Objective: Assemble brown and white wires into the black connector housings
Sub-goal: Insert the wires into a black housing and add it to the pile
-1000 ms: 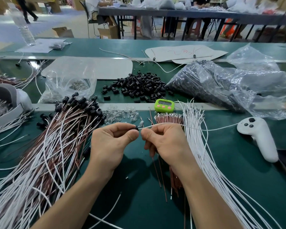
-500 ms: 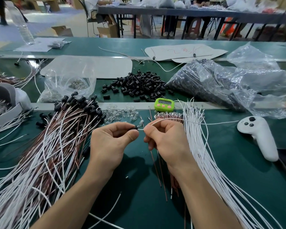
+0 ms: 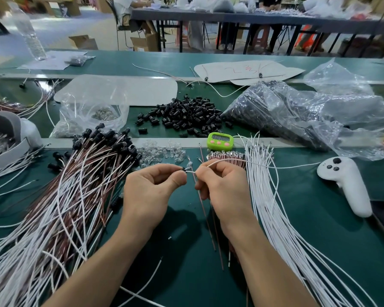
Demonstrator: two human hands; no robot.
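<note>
a person's left hand (image 3: pixel 151 191) pinches a small black housing (image 3: pixel 183 169) between thumb and forefinger, the other fingers curled. the right hand (image 3: pixel 222 187) pinches a white wire (image 3: pixel 275 166) whose tip meets the housing, and the wire trails right over the green counter (image 3: pixel 319 229). a single brown wire (image 3: pixel 205 218) runs down beneath the right hand; whether it is held cannot be told. just behind that hand lies a brown wire bundle (image 3: pixel 226 156), with loose white wires (image 3: pixel 273 218) fanned to its right and finished wires (image 3: pixel 64 207) heaped to the left. farther back sit a green timer (image 3: pixel 220 141), a pile of housings (image 3: pixel 186 114) and a plastic bag (image 3: pixel 297 111). a white controller (image 3: pixel 346 185) rests at right.
</note>
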